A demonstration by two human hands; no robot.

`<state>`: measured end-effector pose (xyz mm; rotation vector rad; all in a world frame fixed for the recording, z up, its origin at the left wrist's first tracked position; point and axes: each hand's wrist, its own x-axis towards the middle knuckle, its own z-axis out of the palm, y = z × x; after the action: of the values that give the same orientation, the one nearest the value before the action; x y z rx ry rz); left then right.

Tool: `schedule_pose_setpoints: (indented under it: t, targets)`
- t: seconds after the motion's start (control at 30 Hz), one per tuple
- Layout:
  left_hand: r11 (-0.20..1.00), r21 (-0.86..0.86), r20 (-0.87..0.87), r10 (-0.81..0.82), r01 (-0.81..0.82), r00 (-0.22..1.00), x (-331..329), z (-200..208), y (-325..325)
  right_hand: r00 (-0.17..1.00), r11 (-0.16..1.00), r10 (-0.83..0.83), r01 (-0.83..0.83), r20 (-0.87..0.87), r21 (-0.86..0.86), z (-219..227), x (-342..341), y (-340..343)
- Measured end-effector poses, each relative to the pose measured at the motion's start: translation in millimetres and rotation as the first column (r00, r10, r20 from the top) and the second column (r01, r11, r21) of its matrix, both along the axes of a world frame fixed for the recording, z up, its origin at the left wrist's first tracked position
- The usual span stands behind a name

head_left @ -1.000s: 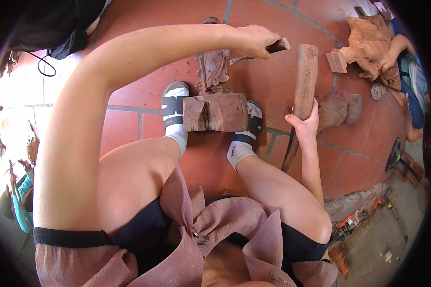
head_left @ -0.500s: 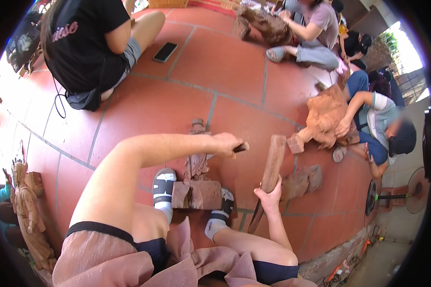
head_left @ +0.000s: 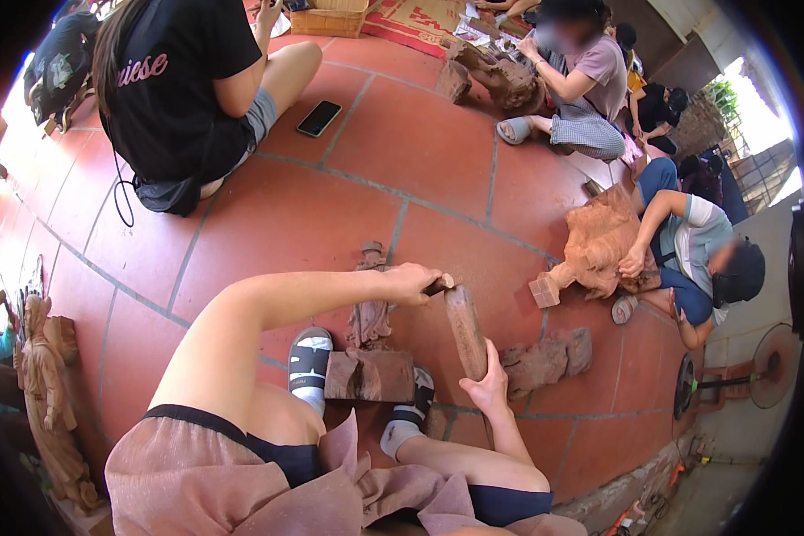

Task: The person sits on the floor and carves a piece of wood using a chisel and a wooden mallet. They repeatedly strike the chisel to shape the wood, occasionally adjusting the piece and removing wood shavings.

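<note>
My left hand [head_left: 413,284] is closed around a short tool; only its wooden end [head_left: 442,283] shows past the fist, and the rest is hidden. My right hand [head_left: 489,382] grips a long wooden mallet [head_left: 466,330], tilted up to the left. The mallet's upper end appears to meet the tool's end, though I cannot tell whether they touch. Beneath my left forearm lies a carved wooden figure [head_left: 370,314], partly covered by the arm. Its rough block base [head_left: 366,375] sits between my sandalled feet.
A rough wood piece [head_left: 549,362] lies right of the mallet. Beyond it, a person holds a large orange-brown carving [head_left: 598,237]. A phone [head_left: 319,118] rests on the tiles near a seated person in black. A tall carved statue [head_left: 45,384] stands left; a fan [head_left: 773,366] stands right.
My right hand has swung the mallet leftward and tilted it, bringing its upper end to the tool in my left hand. My left hand has shifted slightly down, still closed on the tool.
</note>
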<state>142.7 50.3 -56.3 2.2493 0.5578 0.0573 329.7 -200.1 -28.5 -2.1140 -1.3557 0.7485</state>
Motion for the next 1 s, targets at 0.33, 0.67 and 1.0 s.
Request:
schedule_pose_setpoints:
  t: [0.33,0.67,1.0]
  targets:
    - [0.999,0.043,-0.07,-0.004,0.007,0.998,-24.9,47.8,-38.0,0.967,0.909,-0.25,0.22,-0.039,-0.353,-72.3,-3.4,-15.3]
    - [0.971,-0.169,0.102,-0.155,0.17,0.983,-68.1,19.7,-84.2,0.98,0.868,0.002,0.096,0.197,-0.487,-103.4,-2.8,-52.9]
    - [0.974,-0.074,0.013,-0.213,0.213,0.977,-104.3,36.8,-102.3,0.912,0.771,0.286,-0.037,0.293,-0.636,-82.9,-6.6,-36.8]
